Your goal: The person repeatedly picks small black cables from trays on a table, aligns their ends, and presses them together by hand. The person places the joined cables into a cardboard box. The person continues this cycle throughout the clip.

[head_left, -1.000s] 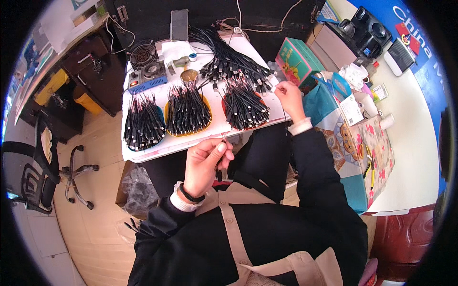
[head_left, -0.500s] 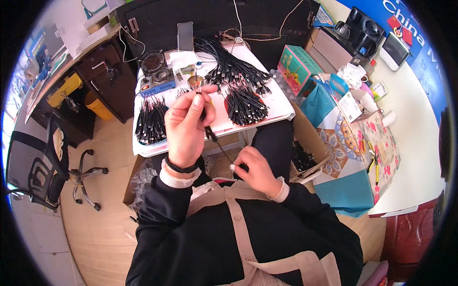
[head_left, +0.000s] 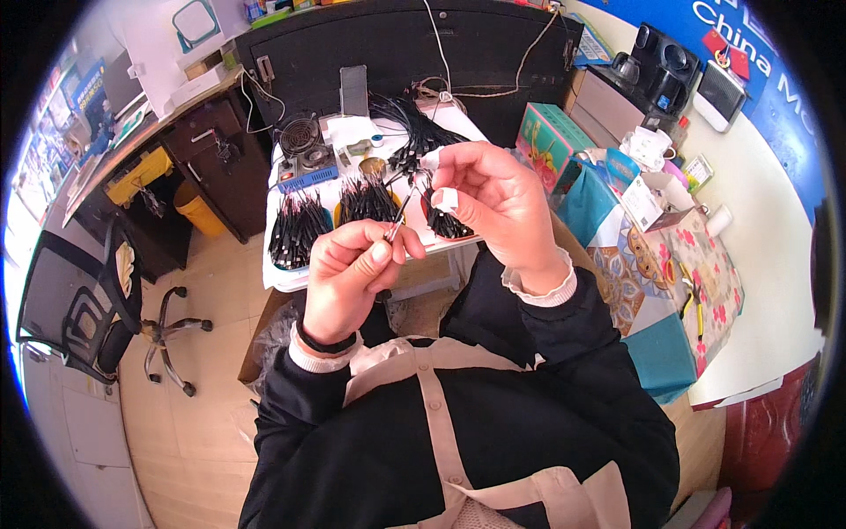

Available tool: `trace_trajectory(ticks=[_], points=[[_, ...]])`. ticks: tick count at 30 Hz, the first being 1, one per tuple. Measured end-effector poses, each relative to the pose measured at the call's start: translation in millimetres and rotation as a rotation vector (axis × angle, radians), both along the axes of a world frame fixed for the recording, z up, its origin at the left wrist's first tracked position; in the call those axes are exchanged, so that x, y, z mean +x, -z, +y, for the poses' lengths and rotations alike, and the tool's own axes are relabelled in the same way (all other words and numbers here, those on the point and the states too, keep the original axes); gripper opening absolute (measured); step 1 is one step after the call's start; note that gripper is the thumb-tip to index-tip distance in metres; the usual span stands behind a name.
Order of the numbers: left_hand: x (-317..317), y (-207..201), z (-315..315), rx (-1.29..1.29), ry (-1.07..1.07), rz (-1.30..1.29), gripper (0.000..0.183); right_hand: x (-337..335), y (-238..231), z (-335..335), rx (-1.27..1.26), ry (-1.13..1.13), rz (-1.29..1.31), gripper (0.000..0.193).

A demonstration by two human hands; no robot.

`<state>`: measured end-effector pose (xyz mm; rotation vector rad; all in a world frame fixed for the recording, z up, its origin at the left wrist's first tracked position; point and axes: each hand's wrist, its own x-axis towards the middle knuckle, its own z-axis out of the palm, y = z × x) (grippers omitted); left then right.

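My left hand [head_left: 351,269] is raised in front of me, its thumb and fingers pinched on the lower end of a thin black cable [head_left: 404,204]. My right hand [head_left: 493,198] is raised next to it and holds the cable's upper end between taped fingertips. Both hands hover above a white tray [head_left: 275,275] on which bundles of black cables [head_left: 298,225] lie in rows. A bigger heap of black cables [head_left: 414,132] lies at the tray's far end.
A small fan and a blue device [head_left: 304,154] sit at the tray's back left. A teal box [head_left: 551,137] and a flowered box [head_left: 696,264] stand to the right. A black office chair [head_left: 84,309] is on the floor at left.
My right hand has come up from my lap to meet the left hand. Both now hold the thin cable higher and closer to my face.
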<state>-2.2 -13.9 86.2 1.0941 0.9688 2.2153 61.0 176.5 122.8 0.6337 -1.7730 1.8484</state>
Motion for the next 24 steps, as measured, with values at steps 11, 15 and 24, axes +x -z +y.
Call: trace_trajectory(ticks=[11,15,24], points=[[8,-3,-3,0.017,0.021,-0.051,0.013,10,-8,-2,0.288,0.238,0.092,0.011],[12,-7,-1,-0.017,-0.313,0.091,0.015,27,-6,-16,0.396,0.349,-0.002,0.008],[31,12,12,-0.193,-0.508,0.209,0.016,34,16,-23,0.326,0.475,0.041,0.015]])
